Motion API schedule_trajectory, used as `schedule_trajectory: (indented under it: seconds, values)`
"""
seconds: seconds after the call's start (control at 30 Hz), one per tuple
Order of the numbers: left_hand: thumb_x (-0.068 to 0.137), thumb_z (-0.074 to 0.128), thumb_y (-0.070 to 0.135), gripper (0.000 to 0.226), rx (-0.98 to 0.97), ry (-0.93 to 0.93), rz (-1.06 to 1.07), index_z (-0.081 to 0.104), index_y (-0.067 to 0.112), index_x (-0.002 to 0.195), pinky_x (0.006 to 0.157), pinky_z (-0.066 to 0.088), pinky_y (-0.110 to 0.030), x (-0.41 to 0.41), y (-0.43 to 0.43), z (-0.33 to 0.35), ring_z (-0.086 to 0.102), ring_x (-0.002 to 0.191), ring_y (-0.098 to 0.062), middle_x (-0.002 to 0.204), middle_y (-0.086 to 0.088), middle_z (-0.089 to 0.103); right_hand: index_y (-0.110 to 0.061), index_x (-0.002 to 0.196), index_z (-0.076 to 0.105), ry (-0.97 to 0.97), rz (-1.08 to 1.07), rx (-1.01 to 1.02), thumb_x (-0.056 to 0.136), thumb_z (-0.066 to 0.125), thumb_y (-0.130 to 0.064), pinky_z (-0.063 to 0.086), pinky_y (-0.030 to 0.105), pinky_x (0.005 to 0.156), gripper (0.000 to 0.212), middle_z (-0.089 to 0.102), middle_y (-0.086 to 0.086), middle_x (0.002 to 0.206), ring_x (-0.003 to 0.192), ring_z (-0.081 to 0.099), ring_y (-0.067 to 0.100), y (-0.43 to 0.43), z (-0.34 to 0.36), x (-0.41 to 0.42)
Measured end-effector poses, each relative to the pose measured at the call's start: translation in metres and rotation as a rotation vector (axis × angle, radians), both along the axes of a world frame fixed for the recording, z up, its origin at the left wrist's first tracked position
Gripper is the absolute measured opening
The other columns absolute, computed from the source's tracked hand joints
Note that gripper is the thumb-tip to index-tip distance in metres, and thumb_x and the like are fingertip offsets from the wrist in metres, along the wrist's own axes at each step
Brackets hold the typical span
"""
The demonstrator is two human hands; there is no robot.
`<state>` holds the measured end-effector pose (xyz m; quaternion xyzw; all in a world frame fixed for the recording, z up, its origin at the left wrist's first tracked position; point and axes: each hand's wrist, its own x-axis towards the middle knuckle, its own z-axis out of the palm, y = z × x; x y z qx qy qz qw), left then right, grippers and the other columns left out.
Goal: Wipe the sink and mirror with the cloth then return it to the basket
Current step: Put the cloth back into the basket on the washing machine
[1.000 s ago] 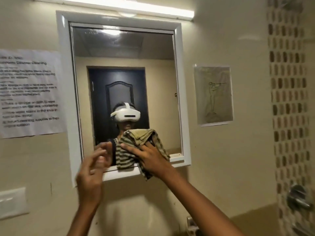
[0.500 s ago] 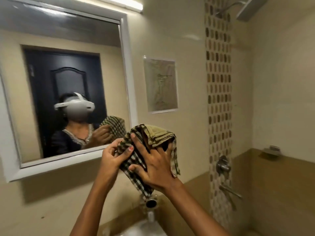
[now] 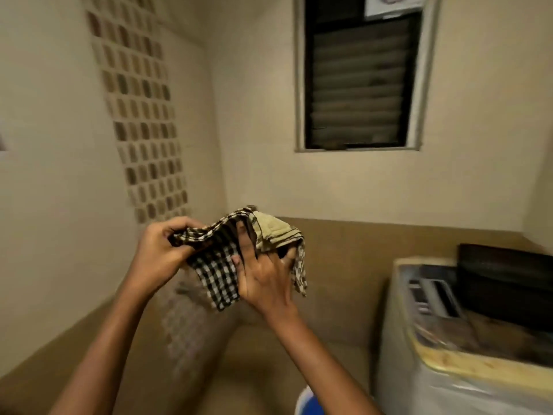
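Both of my hands hold the checked black-and-white cloth [image 3: 220, 272] with its olive-green folded part up at chest height, in the middle of the head view. My left hand [image 3: 160, 253] pinches the cloth's left edge. My right hand [image 3: 263, 278] grips the bunched cloth from the right, fingers spread over it. The mirror and the sink are out of view. I cannot make out a basket.
A washing machine [image 3: 449, 363] with a dark object [image 3: 505, 283] on its lid stands at the right. A louvred window [image 3: 359, 79] is in the far wall. A strip of patterned tiles [image 3: 143, 121] runs down the left wall. A blue-and-white object [image 3: 308, 402] shows at the bottom edge.
My view has swung right, away from the mirror and sink to the window corner and washing machine. The cloth left the mirror, and my left hand took hold of it too.
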<state>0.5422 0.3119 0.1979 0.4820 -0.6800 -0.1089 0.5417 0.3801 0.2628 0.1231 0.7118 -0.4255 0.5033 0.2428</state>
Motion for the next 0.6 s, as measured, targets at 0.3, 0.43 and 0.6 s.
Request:
schedule_trajectory:
  seconds: [0.3,0.43,0.6]
  values:
    - [0.066,0.062,-0.018,0.049,-0.007,-0.042,-0.387,0.069,0.019,0.097,0.079,0.044,-0.006,-0.299,-0.166,-0.061,0.060,0.087,0.005,0.095,0.006,0.070,-0.019,0.149,0.004,-0.029,-0.597,0.161,0.087,0.038,-0.037,0.025,0.054,0.094,0.074,0.071,-0.003,0.079,0.055,0.055,0.017,-0.082,-0.061,-0.290]
    - [0.066,0.051,-0.023,0.061,0.129,0.031,-0.536,0.059,0.012,0.116,0.068,0.041,-0.008,-0.424,-0.212,-0.104,0.053,0.075,0.000,0.094,-0.001,0.064,-0.017,0.146,0.022,-0.040,-0.803,0.323,0.086,0.036,-0.036,0.025,0.055,0.096,0.064,0.071,0.003,0.104,0.068,0.061,0.022,-0.089,-0.096,-0.395]
    - [0.077,0.058,-0.013,0.056,0.287,0.034,-0.673,0.048,0.018,0.123,0.068,0.048,-0.010,-0.546,-0.263,-0.154,0.062,0.091,-0.007,0.107,0.002,0.063,-0.017,0.147,0.025,-0.067,-0.956,0.459,0.086,0.033,-0.034,0.024,0.056,0.098,0.064,0.069,0.005,0.111,0.082,0.065,0.025,-0.105,-0.133,-0.496]
